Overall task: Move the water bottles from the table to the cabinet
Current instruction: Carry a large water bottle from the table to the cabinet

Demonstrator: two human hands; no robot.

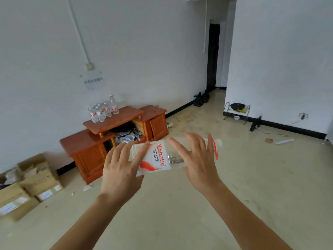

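I carry the bottle [158, 156] sideways between both palms, left hand [120, 170] at its base, right hand [196, 159] near the cap, fingers spread (an open, cradling grip), heading for the cabinet [100, 141] where other bottles [101, 110] stand.

The clear plastic water bottle with the white label [158, 158] has red letters, a red swoosh and a red strip by its white cap. The low wooden cabinet [100, 141] is shiny orange-brown. The small clear bottles on the cabinet top [100, 112] wear red and white labels. The walls [144, 51] are white with a black strip [185, 106] along the bottom. The shiny tile floor [234, 177] is pale beige. The cardboard boxes [36, 179] are tan with white stickers. The round pan on the wire rack [237, 106] is black.
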